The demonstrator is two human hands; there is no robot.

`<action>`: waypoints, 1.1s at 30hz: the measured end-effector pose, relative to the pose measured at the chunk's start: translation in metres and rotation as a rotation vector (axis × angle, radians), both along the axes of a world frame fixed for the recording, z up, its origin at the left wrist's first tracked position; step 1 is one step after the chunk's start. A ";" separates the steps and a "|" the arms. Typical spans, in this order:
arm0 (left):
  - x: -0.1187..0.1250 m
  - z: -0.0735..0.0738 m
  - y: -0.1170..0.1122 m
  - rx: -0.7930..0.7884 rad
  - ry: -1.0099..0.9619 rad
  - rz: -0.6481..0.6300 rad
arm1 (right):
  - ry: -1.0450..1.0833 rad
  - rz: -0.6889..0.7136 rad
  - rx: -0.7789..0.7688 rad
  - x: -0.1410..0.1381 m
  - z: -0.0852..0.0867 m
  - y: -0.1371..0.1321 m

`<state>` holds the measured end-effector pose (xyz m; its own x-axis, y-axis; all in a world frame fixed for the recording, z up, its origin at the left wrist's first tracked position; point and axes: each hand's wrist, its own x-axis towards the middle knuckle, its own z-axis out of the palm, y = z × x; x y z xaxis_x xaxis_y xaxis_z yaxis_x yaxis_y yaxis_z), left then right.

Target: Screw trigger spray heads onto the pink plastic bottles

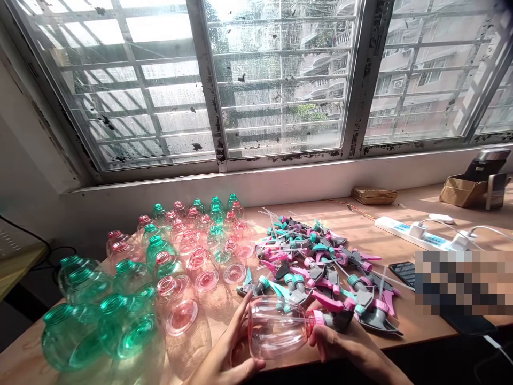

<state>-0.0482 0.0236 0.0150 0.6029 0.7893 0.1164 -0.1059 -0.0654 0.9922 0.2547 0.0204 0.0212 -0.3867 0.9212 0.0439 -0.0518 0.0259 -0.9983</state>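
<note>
"Pink clear-plastic bottle (274, 339): where was it?"
"Left hand (234, 342) cupped its base; right hand (339, 345) gripped the pink-and-grey plastic trigger sprayer (332, 320) at its neck."
"Unjoined?"
"Beyond them lay loose pink-and-teal sprayers (298, 282); leftward stood open-necked green and pink bottles (203, 272)."

At lower centre of the frame, the pink bottle (276, 334) looked like clear, glossy, smooth plastic; the green bottles (128, 329) at lower left shone likewise. Right of centre, the spray heads (328, 278) appeared opaque, smooth plastic. The surface (425, 329) resembled smooth wood with faint sheen. Across the top, the metal-looking window frame (363, 80) showed rough, patchy paint around streaked glass panes (276, 107).
</note>
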 end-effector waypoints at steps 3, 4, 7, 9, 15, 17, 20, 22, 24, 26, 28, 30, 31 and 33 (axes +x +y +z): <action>0.001 0.000 -0.002 -0.020 -0.038 -0.005 | -0.014 0.000 -0.007 0.000 0.001 0.000; 0.001 0.000 -0.002 -0.021 -0.045 -0.006 | -0.022 -0.001 -0.009 0.001 0.001 0.000; 0.001 -0.002 -0.001 -0.017 -0.057 -0.026 | -0.045 0.003 -0.017 0.001 -0.001 0.000; 0.000 -0.003 0.001 -0.004 -0.066 -0.050 | -0.043 -0.002 -0.031 0.001 -0.001 0.000; -0.002 0.000 0.003 0.042 0.027 -0.002 | -0.030 0.001 0.008 0.000 0.000 0.001; -0.001 0.002 0.002 0.043 0.025 -0.004 | -0.044 0.004 0.007 0.000 0.000 0.001; 0.001 0.004 -0.001 0.045 0.030 0.025 | -0.042 0.000 -0.004 0.000 0.000 0.001; 0.004 0.004 -0.002 0.041 0.014 0.059 | -0.047 0.000 -0.002 0.000 0.000 0.001; 0.006 0.002 -0.002 0.043 -0.018 0.072 | -0.053 0.001 -0.005 0.000 0.000 0.001; 0.006 -0.001 -0.001 0.045 -0.041 0.056 | -0.050 0.002 -0.011 0.000 0.000 0.001; 0.005 -0.004 0.001 0.039 -0.045 0.029 | -0.027 -0.008 -0.023 -0.001 0.000 0.000; 0.002 -0.006 0.003 0.021 -0.029 0.009 | -0.002 -0.024 -0.043 -0.001 0.000 0.000; 0.001 -0.007 0.003 0.013 -0.020 0.006 | 0.002 -0.029 -0.052 -0.001 0.000 0.000; 0.000 -0.006 0.004 0.010 -0.001 0.018 | -0.013 -0.023 -0.049 0.000 -0.001 0.000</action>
